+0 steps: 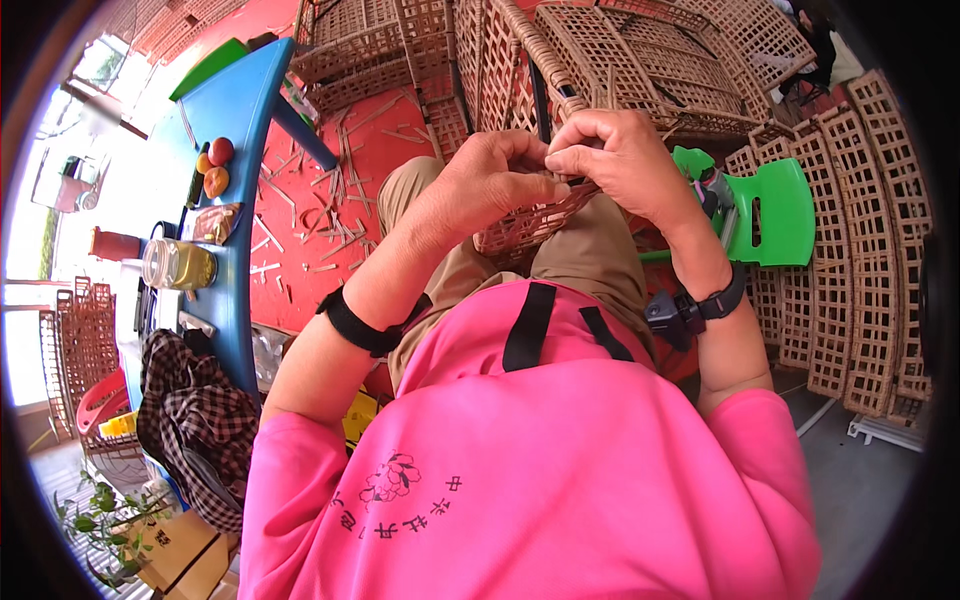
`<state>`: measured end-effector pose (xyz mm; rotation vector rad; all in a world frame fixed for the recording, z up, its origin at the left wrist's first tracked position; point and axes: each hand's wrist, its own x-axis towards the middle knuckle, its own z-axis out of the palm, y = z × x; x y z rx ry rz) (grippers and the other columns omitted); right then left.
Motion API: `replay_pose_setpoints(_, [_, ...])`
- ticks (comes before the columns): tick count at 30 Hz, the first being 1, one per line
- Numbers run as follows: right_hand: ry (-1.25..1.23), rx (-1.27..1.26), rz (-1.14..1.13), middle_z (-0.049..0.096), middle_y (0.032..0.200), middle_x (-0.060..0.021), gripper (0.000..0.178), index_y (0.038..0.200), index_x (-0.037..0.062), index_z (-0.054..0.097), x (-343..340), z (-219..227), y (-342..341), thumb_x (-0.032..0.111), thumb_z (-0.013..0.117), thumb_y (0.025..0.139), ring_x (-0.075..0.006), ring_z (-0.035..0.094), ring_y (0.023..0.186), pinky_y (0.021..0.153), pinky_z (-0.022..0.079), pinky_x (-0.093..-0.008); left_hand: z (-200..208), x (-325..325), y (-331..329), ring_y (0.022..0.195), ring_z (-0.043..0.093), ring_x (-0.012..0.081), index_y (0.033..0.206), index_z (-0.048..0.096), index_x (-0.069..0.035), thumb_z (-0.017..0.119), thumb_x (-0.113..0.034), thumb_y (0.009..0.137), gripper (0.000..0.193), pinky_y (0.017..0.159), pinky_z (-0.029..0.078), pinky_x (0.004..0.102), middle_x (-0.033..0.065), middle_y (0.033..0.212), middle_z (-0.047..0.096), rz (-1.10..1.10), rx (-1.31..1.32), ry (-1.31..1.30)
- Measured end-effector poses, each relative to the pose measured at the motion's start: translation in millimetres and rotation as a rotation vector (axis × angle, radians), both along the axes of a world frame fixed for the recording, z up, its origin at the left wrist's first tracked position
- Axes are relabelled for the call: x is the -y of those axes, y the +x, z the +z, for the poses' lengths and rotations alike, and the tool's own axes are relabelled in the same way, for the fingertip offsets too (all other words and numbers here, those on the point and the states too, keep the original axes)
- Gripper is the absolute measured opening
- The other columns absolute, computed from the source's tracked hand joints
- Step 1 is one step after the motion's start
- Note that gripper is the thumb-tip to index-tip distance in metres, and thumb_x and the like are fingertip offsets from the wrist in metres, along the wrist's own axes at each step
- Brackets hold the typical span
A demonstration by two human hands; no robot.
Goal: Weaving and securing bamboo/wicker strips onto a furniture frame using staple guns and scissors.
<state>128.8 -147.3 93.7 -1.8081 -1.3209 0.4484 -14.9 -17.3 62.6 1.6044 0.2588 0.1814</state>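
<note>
Over my lap lies a brown woven wicker piece (535, 228), an open-weave lattice of flat strips. My left hand (497, 187) is closed at its upper edge, thumb and fingers bent in a pinch. Close beside it, my right hand (622, 160) also pinches at that edge, its fingertips almost meeting the left ones. Whatever fine strip lies between the fingertips is mostly hidden. Just beyond my hands rises a larger wicker frame (490, 60) with a thick wrapped rim (540, 52); whether it joins the piece on my lap is not clear.
On the left, a blue table (235, 130) bears fruit (219, 152) and a glass jar (180, 265) of yellowish liquid. Cut strips (345, 190) litter the red floor. A green plastic chair (775, 212) and stacked lattice panels (850, 240) stand right; a checked cloth (195, 410) hangs lower left.
</note>
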Motion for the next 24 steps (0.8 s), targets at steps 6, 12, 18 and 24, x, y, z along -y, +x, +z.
replay_pose_setpoints(6, [-0.071, -0.110, -0.005, 0.068, 0.069, -0.0055, 0.011, 0.081, 0.0002, 0.072, -3.0, -2.0, 5.2, 0.009, 0.073, 0.076, -0.0100, 0.061, 0.063, 0.060, 0.048, -0.0268, 2.9, -9.8, 13.3, 0.060, 0.051, 0.0032, 0.081, 0.069, -0.003, 0.080, -0.017, 0.073, 0.019, 0.054, 0.037, 0.0217, -0.0049, 0.069, 0.061, 0.015, -0.157, 0.187])
replay_pose_setpoints(12, [0.137, -0.298, -0.021, 0.068, 0.078, -0.0009, 0.013, 0.090, 0.0009, 0.072, 1.6, -12.0, 10.7, 0.010, 0.072, 0.082, -0.0067, 0.059, 0.067, 0.061, 0.048, -0.0234, 9.0, -6.4, 16.8, 0.066, 0.057, 0.0064, 0.084, 0.069, -0.003, 0.076, -0.012, 0.077, 0.014, 0.061, 0.045, 0.0230, -0.0011, 0.076, 0.066, 0.022, -0.116, -0.010])
replay_pose_setpoints(18, [0.406, -0.669, -0.065, 0.062, 0.077, 0.0044, 0.015, 0.102, 0.0040, 0.069, 23.2, -18.3, 5.2, 0.013, 0.069, 0.090, -0.0009, 0.053, 0.064, 0.056, 0.042, -0.0167, 13.5, -10.1, 16.9, 0.070, 0.061, 0.0079, 0.088, 0.068, -0.002, 0.070, -0.012, 0.084, 0.011, 0.066, 0.049, 0.0235, 0.0012, 0.080, 0.067, 0.000, -0.194, -0.015])
replay_pose_setpoints(24, [0.458, -0.712, -0.081, 0.062, 0.078, 0.0047, 0.016, 0.101, 0.0034, 0.068, 36.9, -21.4, 0.1, 0.014, 0.069, 0.089, -0.0004, 0.053, 0.064, 0.056, 0.041, -0.0163, 7.4, -15.7, 23.6, 0.068, 0.062, 0.0097, 0.089, 0.067, -0.001, 0.069, -0.014, 0.087, 0.014, 0.064, 0.049, 0.0245, 0.0029, 0.080, 0.067, -0.032, -0.234, -0.174])
